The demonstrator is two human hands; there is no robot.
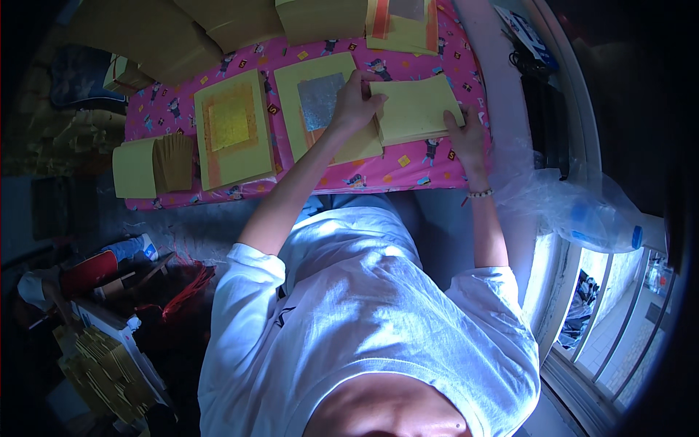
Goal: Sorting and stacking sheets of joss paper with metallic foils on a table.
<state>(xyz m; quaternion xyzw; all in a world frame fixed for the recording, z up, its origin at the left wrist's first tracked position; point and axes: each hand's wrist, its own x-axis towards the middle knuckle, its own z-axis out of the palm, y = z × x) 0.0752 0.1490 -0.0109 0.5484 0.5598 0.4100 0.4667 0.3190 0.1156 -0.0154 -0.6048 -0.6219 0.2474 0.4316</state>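
A stack of plain yellow paper sheets lies between my two hands on the right part of the table. My right hand grips its lower right corner, thumb on top and fingers at the side. At its left edge my left hand closes its curled fingers, partly covering the sheet beneath. Under that forearm lies a yellow paper stack with a silver foil square. Farther left is a yellow paper stack with a gold foil square framed in orange.
A pink patterned cloth covers the table. Fanned yellow paper sits at its left corner. Tall paper stacks line the far side, beside an orange-striped foil stack. A clear plastic bag and a barred window are at right.
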